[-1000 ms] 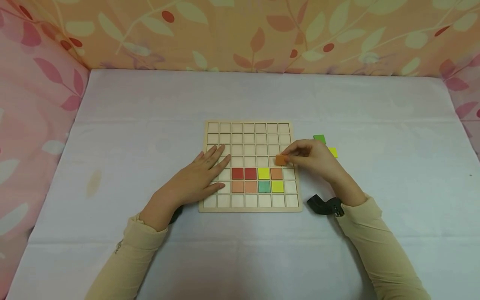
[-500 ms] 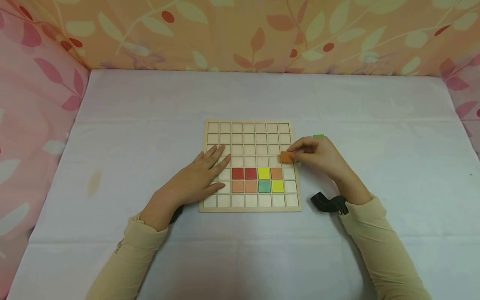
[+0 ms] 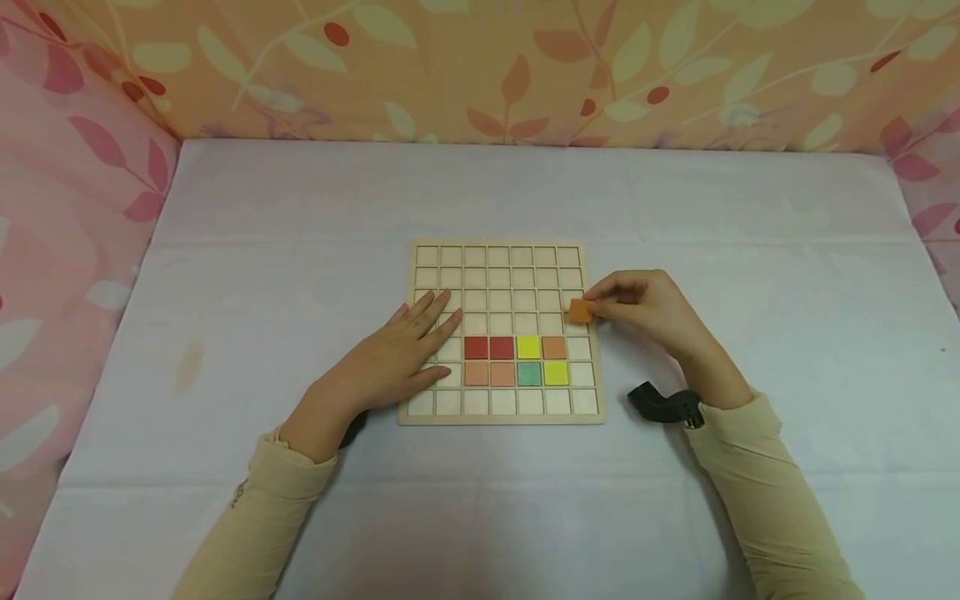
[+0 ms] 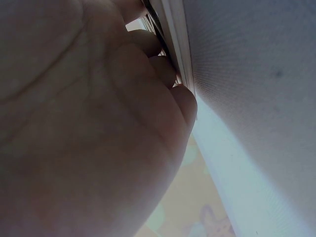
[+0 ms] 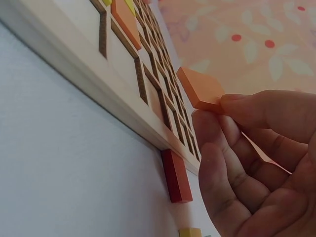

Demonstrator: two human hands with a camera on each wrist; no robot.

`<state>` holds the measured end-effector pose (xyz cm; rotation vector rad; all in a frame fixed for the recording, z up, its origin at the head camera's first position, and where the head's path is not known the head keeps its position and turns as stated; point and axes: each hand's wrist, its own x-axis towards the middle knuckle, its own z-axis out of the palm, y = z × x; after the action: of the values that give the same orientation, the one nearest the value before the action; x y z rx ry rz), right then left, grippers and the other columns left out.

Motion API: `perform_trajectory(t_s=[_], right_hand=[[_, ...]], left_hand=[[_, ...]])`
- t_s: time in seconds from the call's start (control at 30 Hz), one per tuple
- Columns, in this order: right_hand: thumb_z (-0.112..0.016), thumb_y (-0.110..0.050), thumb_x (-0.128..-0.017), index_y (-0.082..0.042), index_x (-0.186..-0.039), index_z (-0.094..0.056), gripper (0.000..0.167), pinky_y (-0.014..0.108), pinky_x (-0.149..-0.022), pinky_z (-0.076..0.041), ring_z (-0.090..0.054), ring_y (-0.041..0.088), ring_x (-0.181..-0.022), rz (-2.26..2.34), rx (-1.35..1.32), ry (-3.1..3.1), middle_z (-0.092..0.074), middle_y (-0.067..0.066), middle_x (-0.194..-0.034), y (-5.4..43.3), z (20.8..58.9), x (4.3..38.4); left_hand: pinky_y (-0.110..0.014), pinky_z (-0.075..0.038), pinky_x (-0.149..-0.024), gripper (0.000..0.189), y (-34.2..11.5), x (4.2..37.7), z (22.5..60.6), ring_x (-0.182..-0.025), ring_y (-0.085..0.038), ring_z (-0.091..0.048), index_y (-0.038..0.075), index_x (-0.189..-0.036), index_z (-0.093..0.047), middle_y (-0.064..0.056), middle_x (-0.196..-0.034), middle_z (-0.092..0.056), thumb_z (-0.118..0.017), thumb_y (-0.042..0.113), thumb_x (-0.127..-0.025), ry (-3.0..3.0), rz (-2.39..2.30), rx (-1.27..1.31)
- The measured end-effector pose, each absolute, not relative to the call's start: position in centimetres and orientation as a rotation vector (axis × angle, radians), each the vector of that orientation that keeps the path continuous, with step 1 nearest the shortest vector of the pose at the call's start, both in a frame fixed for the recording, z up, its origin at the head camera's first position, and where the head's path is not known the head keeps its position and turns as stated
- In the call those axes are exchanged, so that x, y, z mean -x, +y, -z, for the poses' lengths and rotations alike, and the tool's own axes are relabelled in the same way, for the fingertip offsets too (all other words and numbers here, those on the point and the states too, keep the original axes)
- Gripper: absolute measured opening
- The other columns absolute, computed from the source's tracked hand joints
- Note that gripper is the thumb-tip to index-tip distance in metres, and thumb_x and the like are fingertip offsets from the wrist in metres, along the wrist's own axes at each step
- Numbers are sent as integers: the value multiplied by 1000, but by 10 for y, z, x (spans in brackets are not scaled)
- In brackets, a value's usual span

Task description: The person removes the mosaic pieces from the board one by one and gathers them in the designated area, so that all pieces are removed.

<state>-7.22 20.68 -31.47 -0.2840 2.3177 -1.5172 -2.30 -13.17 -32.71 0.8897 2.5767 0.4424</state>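
In the head view a square wooden grid board (image 3: pixel 501 419) lies on the table. My right hand (image 3: pixel 647 307) pinches an orange square tile (image 3: pixel 580 311) between thumb and fingertips, held over the board's right edge. The right wrist view shows that tile (image 5: pixel 200 89) tilted and raised off the grid. My left hand (image 3: pixel 386 358) rests on the board's left side, fingers straight and spread. Two rows of tiles fill cells in the lower middle: red (image 3: pixel 488 347), yellow (image 3: pixel 528 347) and orange (image 3: pixel 553 347) above; salmon (image 3: pixel 489 373), teal (image 3: pixel 528 373) and yellow (image 3: pixel 556 372) below.
On the table by the board's right edge, the right wrist view shows a loose red tile (image 5: pixel 176 177) and part of a yellow one (image 5: pixel 190 232). My right hand hides them in the head view. Patterned cloth (image 3: pixel 480 75) stands along the table's back.
My right hand has drawn to the right and slightly away with the orange tile. It now covers the loose tiles seen earlier beside the board. The left hand has stayed still.
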Motion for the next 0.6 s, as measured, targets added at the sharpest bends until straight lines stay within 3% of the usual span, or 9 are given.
perform_trajectory(t_s=[0.6], right_hand=[[-66,-2,-87,10,-104,-65,21,24,-66,-53,-64,16,-73,1526,261,2297,-70,2,-85,214,312,73]], left_hand=[[-48,-9,-114,70,-132,23,329,-144,-29,1,6,-151,-20,-16,-157,-1,-54,32,-96,2595,-479,-926]])
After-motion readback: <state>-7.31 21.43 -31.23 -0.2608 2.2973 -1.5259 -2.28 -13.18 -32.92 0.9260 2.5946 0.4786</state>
